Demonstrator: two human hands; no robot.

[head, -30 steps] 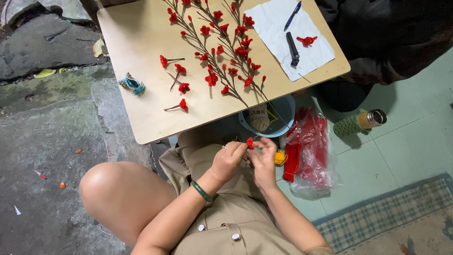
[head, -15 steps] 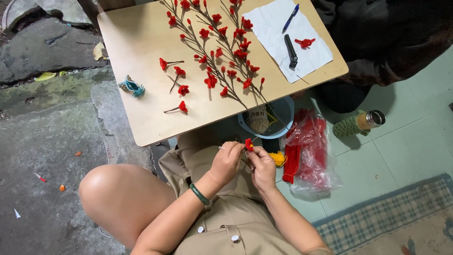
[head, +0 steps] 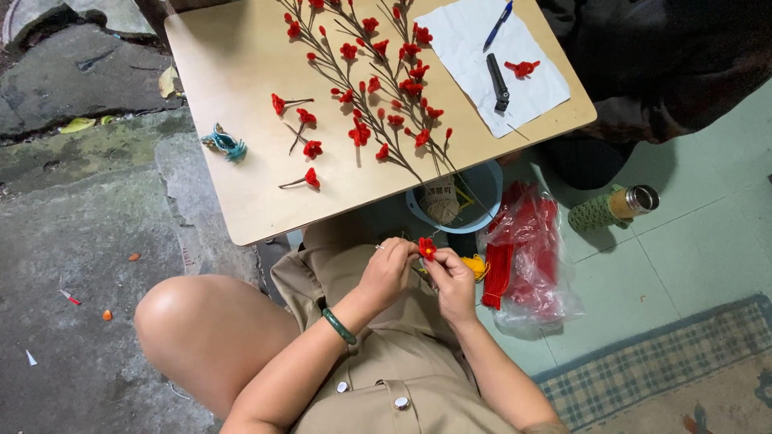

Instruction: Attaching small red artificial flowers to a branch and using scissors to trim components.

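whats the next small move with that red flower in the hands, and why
Probably keep pinching and twisting the small red fabric flower onto its thin stem: both the left hand and the right hand grip it over the lap, while finished single flowers lie on the pale wooden table.

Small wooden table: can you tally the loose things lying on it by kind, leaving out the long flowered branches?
On the small wooden table:
Single red fabric flowers on short wire stems: 4
Stemless red flower on the white paper sheet: 1
White paper sheet: 1
Blue pen: 1
Black handled tool: 1
Teal hair clip: 1
Total: 9
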